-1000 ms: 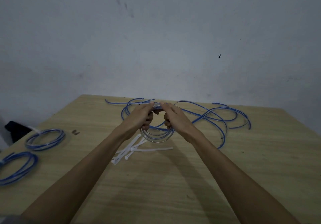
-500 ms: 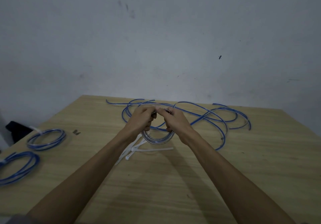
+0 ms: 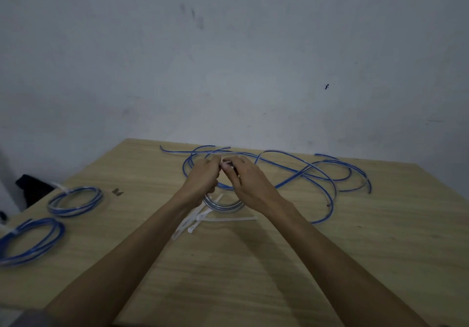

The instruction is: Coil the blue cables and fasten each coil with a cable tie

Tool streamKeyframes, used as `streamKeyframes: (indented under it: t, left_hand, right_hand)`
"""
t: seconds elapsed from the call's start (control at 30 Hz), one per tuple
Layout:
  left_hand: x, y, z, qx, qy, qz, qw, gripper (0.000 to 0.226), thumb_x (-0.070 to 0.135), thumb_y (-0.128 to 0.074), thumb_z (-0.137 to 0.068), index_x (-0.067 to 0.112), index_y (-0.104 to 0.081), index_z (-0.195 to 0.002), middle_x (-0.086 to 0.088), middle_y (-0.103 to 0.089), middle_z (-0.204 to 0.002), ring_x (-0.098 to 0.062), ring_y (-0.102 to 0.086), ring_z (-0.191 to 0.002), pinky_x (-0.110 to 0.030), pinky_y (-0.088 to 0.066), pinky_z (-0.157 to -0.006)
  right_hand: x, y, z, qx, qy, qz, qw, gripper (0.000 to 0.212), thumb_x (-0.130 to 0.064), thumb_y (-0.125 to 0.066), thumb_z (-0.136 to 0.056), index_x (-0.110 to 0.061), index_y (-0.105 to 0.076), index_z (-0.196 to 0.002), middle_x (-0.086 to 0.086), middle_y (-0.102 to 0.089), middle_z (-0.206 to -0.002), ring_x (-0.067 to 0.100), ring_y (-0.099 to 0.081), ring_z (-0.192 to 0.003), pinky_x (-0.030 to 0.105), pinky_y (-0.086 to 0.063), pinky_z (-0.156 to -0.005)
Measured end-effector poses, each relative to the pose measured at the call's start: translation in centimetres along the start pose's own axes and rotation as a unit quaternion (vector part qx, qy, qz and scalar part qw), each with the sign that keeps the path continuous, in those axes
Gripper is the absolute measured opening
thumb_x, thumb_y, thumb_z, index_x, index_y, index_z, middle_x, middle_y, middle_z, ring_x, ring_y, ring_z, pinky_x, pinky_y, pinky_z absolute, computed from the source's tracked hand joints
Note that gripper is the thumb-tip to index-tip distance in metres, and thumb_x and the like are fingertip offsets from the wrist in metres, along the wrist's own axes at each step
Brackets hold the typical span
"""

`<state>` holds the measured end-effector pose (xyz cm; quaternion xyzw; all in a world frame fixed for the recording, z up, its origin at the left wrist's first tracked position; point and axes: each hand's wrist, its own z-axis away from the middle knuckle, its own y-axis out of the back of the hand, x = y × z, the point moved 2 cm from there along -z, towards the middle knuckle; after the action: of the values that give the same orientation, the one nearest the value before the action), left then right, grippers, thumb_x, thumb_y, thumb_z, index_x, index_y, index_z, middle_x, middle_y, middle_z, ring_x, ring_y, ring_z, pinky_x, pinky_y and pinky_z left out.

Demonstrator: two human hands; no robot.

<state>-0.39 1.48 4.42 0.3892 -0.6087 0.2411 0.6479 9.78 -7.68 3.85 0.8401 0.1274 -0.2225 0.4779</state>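
The wooden table (image 3: 279,263) carries everything here. Across its far side sprawl the loose cables (image 3: 299,172), long blue strands lying in wide, lazy loops that cross one another. They look light and springy rather than limp: the curves hold their shape, so a strand will likely want to uncoil the moment it is let go. The smooth jacket probably slides easily through fingers.

At the left edge lie two finished coils (image 3: 73,200), each a neat blue ring with a pale tie around it; the nearer one (image 3: 30,240) is partly cut off by the frame.

In the middle, held just above the table, is the coil in hand (image 3: 223,206), a small bundle of turns whose lower arc shows below the wrists. The left hand (image 3: 201,179) has its grip curled round the top of that bundle, holding the turns together. The right hand (image 3: 245,179) has its grip pinched on something thin at the same spot; whether that is a cable end or a tie I cannot tell.

Best hold is where all the turns bunch together, pressed firmly, so none springs out.

Beneath the coil lie spare cable ties (image 3: 200,219), thin white strips, light and bendy, easiest picked up by one end.
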Motion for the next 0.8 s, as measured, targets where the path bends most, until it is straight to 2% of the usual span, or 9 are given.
streamKeyframes:
  t: [0.13, 0.2, 0.27, 0.3, 0.47, 0.57, 0.63, 0.7, 0.8]
  left_hand:
    - [0.0, 0.8, 0.3, 0.03, -0.039, -0.076, 0.996, 0.04, 0.033, -0.039, -0.104, 0.012, -0.042, -0.07, -0.001, -0.029, -0.056, -0.014, -0.026, -0.044, -0.026, -0.024, -0.045]
    - [-0.1, 1.3, 0.4, 0.036, -0.048, -0.093, 0.994, 0.044, 0.032, -0.039, -0.105, 0.011, -0.042, -0.067, 0.0, -0.029, -0.052, -0.013, -0.026, -0.041, -0.023, -0.025, -0.041]
    - [-0.4, 1.8, 0.4, 0.038, -0.046, -0.081, 0.995, 0.045, 0.031, -0.039, -0.106, 0.012, -0.043, -0.065, 0.0, -0.028, -0.049, -0.014, -0.025, -0.041, -0.023, -0.022, -0.041]
    - [-0.6, 2.2, 0.4, 0.038, -0.04, -0.072, 0.996, 0.046, 0.03, -0.039, -0.106, 0.013, -0.045, -0.064, 0.001, -0.03, -0.049, -0.014, -0.025, -0.041, -0.024, -0.021, -0.042]
    - [-1.6, 4.0, 0.6, 0.061, -0.072, -0.122, 0.988, 0.052, 0.033, -0.037, -0.108, 0.01, -0.054, -0.064, 0.003, -0.041, -0.044, -0.014, -0.036, -0.04, -0.025, -0.029, -0.045]
    - [-2.4, 5.8, 0.6, 0.091, -0.181, -0.21, 0.957, 0.048, 0.037, -0.037, -0.108, 0.009, -0.062, -0.079, -0.001, -0.05, -0.055, -0.019, -0.048, -0.05, -0.033, -0.036, -0.054]
    - [-3.1, 6.7, 0.9, 0.082, -0.236, -0.278, 0.927, 0.033, 0.037, -0.039, -0.107, 0.015, -0.057, -0.088, 0.004, -0.05, -0.058, -0.013, -0.048, -0.053, -0.031, -0.033, -0.054]
    - [-3.9, 7.7, 0.7, 0.07, -0.235, -0.331, 0.911, 0.027, 0.04, -0.037, -0.106, 0.02, -0.051, -0.095, 0.006, -0.05, -0.06, -0.015, -0.048, -0.055, -0.034, -0.03, -0.054]
    - [-5.3, 9.3, 0.3, 0.061, -0.202, -0.362, 0.908, 0.035, 0.049, -0.03, -0.104, 0.021, -0.042, -0.087, 0.003, -0.05, -0.061, -0.024, -0.048, -0.058, -0.039, -0.032, -0.056]
  right_hand:
    - [0.0, -0.7, 0.0, 0.033, 0.03, -0.001, 0.999, 0.031, -0.041, -0.033, -0.108, -0.022, -0.056, -0.119, -0.001, -0.062, -0.104, 0.015, -0.056, -0.09, 0.032, -0.042, -0.074]
    - [-0.5, -1.1, 0.0, 0.026, 0.031, -0.02, 0.999, 0.033, -0.04, -0.035, -0.108, -0.027, -0.045, -0.137, 0.0, -0.063, -0.112, 0.016, -0.06, -0.095, 0.032, -0.044, -0.075]
    - [-0.9, -1.8, 0.0, 0.006, 0.053, 0.05, 0.997, 0.042, -0.039, -0.034, -0.108, -0.032, -0.03, -0.149, 0.004, -0.057, -0.112, 0.024, -0.061, -0.088, 0.038, -0.048, -0.071]
    - [-0.9, -2.3, -0.1, -0.001, 0.067, 0.101, 0.993, 0.043, -0.038, -0.034, -0.108, -0.028, -0.03, -0.15, 0.006, -0.054, -0.11, 0.028, -0.06, -0.081, 0.041, -0.049, -0.066]
    - [-1.4, -4.1, -1.2, -0.011, 0.068, 0.203, 0.977, 0.032, -0.03, -0.032, -0.11, -0.007, -0.05, -0.122, 0.012, -0.052, -0.11, 0.036, -0.057, -0.072, 0.043, -0.041, -0.057]
    - [-1.8, -4.8, -1.7, -0.017, 0.053, 0.193, 0.98, 0.028, -0.028, -0.029, -0.111, -0.008, -0.048, -0.113, 0.012, -0.053, -0.106, 0.031, -0.05, -0.068, 0.04, -0.036, -0.059]
    - [-2.1, -5.2, -2.3, -0.023, 0.025, 0.158, 0.987, 0.029, -0.03, -0.026, -0.111, -0.01, -0.047, -0.11, 0.01, -0.054, -0.103, 0.027, -0.047, -0.068, 0.038, -0.035, -0.061]
    - [-2.6, -5.8, -3.0, -0.043, 0.008, 0.138, 0.989, 0.032, -0.033, -0.025, -0.11, -0.011, -0.048, -0.111, 0.008, -0.055, -0.103, 0.026, -0.046, -0.072, 0.038, -0.034, -0.063]
    - [-3.3, -7.1, -3.6, -0.059, 0.01, 0.125, 0.99, 0.031, -0.036, -0.029, -0.109, -0.013, -0.05, -0.108, 0.008, -0.056, -0.104, 0.031, -0.053, -0.08, 0.038, -0.034, -0.065]
